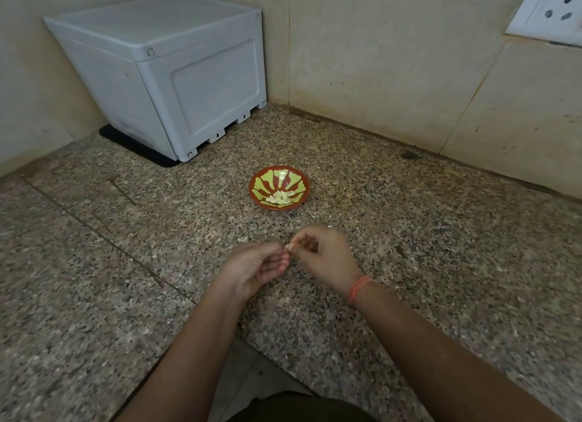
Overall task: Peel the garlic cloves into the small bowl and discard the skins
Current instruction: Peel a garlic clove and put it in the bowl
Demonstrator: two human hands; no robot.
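Head view: both hands meet over the granite counter (409, 232). Left hand (258, 265) and right hand (324, 254), fingers curled narrow, pinch one garlic clove (288, 247) between them, apparently to strip skin. Small bowl (279, 187) beyond holds peeled cloves (280, 198).

The clove (288, 247) pinched between the left hand (258, 265) and right hand (321, 253) is nearly all covered by fingertips. Only a pale sliver shows, too small to tell skin from flesh. The cloves (281, 198) in the bowl (252, 185) lump together, uncountable. The socket (554, 9) is cut off by the top right corner. The mat (126, 143) lies mostly under the box (176, 75).
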